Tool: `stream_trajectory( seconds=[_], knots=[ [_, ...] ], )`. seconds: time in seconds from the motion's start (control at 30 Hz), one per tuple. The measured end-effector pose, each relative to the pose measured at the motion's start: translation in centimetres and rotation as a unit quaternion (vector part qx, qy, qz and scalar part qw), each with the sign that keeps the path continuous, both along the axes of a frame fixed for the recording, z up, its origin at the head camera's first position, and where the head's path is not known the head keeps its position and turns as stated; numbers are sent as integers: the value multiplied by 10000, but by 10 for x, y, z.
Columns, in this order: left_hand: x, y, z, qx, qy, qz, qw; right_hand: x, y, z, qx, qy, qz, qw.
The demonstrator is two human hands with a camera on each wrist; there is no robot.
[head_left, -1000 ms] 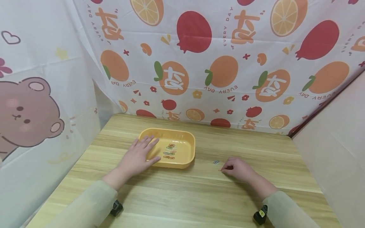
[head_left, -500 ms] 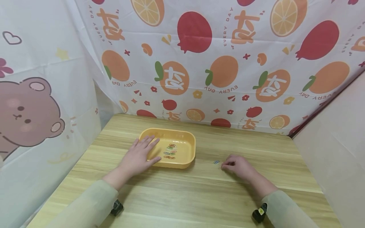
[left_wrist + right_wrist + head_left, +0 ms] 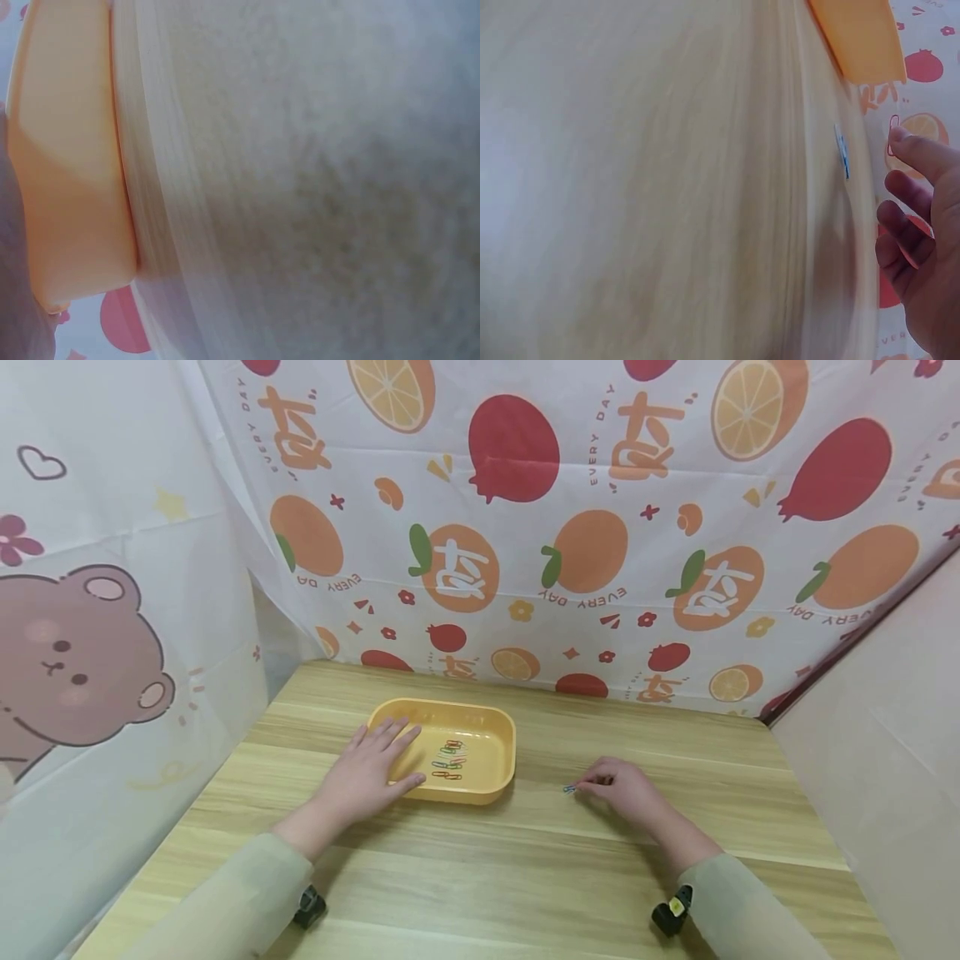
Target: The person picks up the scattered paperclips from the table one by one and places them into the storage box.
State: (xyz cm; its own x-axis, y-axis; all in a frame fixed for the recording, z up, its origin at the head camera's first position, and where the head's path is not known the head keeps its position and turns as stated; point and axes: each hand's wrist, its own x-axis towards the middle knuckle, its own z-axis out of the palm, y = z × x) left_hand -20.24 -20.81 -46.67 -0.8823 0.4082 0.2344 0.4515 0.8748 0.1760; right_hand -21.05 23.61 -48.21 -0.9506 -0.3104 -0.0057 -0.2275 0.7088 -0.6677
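Note:
My left hand [image 3: 366, 777] rests with spread, straight fingers over the left end of a yellow tray [image 3: 491, 795]. Several coloured paper clips [image 3: 453, 765] lie on the tray's floor. To the right of the tray, my right hand [image 3: 628, 792] is raised a little over the table and pinches a red paper clip [image 3: 891, 146] by thumb and fingertip, plain in the right wrist view. Below its fingertips, blue and pale paper clips [image 3: 843, 152] lie on the wood. The left wrist view holds the tray's outer wall [image 3: 71, 172] and a sliver of hand.
A wood-grain table [image 3: 465, 885] carries everything. Behind it hangs a fruit-print cloth [image 3: 517, 552], with a bear-print cloth [image 3: 75, 652] on the left and a pale panel [image 3: 877, 710] on the right.
My right hand has lifted the red paper clip off the table and moved slightly left, over the blue one. The left hand stays on the tray.

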Motion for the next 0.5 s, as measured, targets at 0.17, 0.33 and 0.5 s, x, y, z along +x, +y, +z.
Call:
stream_trajectory(
  seconds=[0.17,0.33,0.5],
  knots=[
    [-1,-1,0,-142,-95,26,9999,-6,-11,4,-75,2,22,10000],
    [0,-1,0,-223,-80,22,9997,-14,-26,9,-275,-39,109,9996],
    [0,0,0,-109,-2,-3,9999,-22,-47,18,-509,19,174,9986]
  ],
)
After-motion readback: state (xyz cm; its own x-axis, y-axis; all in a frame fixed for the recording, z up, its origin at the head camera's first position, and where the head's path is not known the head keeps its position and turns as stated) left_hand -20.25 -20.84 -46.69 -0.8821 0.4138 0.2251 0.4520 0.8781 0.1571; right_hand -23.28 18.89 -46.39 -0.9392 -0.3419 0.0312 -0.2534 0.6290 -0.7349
